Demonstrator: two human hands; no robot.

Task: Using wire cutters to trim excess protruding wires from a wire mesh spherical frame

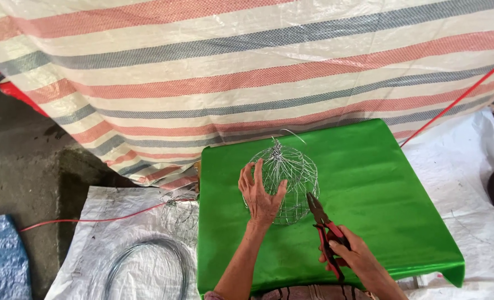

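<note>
Head view: a dome-shaped wire cage (pixel 283 180) is being steadied on a green-covered table (pixel 380 189), standing upright near the table's middle, a little toward its far left part. The left hand (pixel 261 194) is being laid against the cage's left side with its fingers (pixel 258 173) spread wide and the palm pressed to the wires. The cage's thin silvery wires are being gathered to a twisted knot at the top, from which a loose strand is curling away.

Red-handled pliers (pixel 326 233) are being gripped by the right hand (pixel 355 258), which is being closed around the handles low at the near edge of the table. The dark nose of the pliers is being pointed up and to the left, just beside the cage's lower right rim; whether it is touching a wire cannot be told.

A striped tarpaulin (pixel 247 72) in cream, red and blue-grey is being hung behind the table, filling the upper part of the view. A second wire cage (pixel 180 214) is being kept on a white woven sheet (pixel 119 222) on the ground to the left of the table, and a coil of wire (pixel 147 266) is lying near it on the same sheet. A thin red cord (pixel 91 219) is being run across that sheet, and a blue sack (pixel 0 255) is lying at the lower left corner
</note>
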